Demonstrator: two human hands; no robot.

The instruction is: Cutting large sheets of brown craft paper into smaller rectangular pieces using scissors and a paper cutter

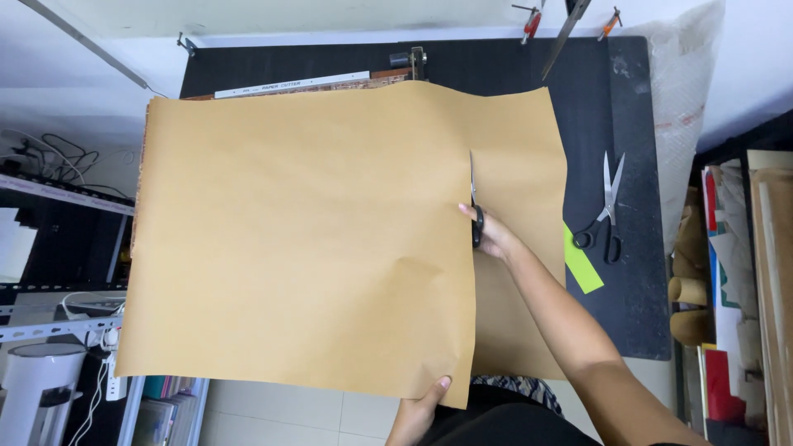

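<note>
One big sheet of brown paper [297, 239] covers most of the black surface [636, 272], so I'll use it as the landmark. Left of the paper there's a metal shelf rack [58, 248] with loose cables, and a white power strip [111, 359] hangs off it near the paper's lower left corner. Poking out behind the paper's far edge is a paper cutter [314, 81], only its ruler strip and black handle showing.

At the paper's near edge, the left hand [417, 409] pinches the bottom corner of the larger piece, thumb on top, fingers tucked under, so that grip is closed on the paper. A cut runs up from that near edge, with the bigger part to its left and a narrower strip to its right.

At the top of that cut, the right hand [491, 235] has its fingers through the black handles of a pair of scissors [474, 206], grip closed around them, blades pointing away from the person and sitting in the slit. I can't tell how far apart the blades are.

Just off the paper's right edge lies a lime green strip [582, 266], and beside that a second pair of scissors [605, 213], blades open. Clamps [533, 18] hang above the paper's far right corner. Right of the surface is a clear plastic roll [681, 99], plus stacked boards [772, 281].
</note>
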